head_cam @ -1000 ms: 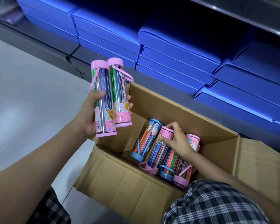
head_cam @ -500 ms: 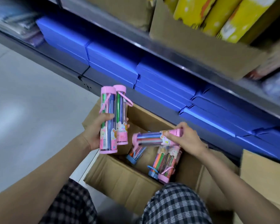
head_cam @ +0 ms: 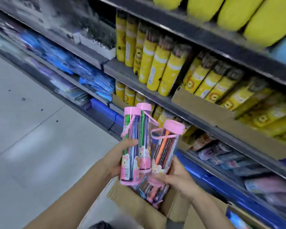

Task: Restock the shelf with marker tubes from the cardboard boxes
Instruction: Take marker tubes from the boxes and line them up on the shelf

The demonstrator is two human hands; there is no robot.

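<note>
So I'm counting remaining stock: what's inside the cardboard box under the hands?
Inside the cardboard box, a few more marker tubes show, blurred, with pink and blue parts. The held tubes, left hand and right hand cover the rest, so no count.

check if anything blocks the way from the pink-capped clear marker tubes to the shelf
No obstacle shows between the pink-capped clear marker tubes and the grey metal shelf. But the visible tiers are packed with yellow cardboard tubes, so a free slot isn't evident.

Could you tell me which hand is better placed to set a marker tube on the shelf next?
Probably the right hand: it holds one pink-capped tube, nearer the shelf; the left hand grips two tubes.
</note>
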